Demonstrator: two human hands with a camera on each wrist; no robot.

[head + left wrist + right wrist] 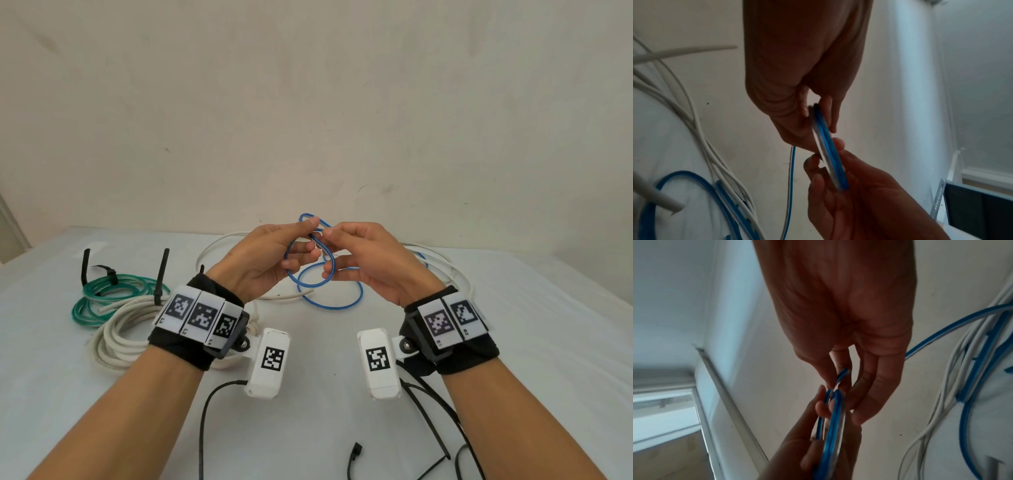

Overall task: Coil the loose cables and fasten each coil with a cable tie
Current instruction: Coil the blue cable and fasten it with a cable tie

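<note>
White cable (219,246) loops behind both hands, tied coils (113,308) left.

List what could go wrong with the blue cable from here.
The blue cable is pinched only at the fingertips of the left hand and right hand, so the small loops may spring open. Its slack lies across the loose white cable and may snag or drag it. Spare cable ties lie near the body, so fetching one means freeing a hand.

The blue cable (325,301) has a smooth, glossy plastic jacket; the white cable coil (116,329) looks matt. The table (548,325) wears smooth white cloth.
</note>
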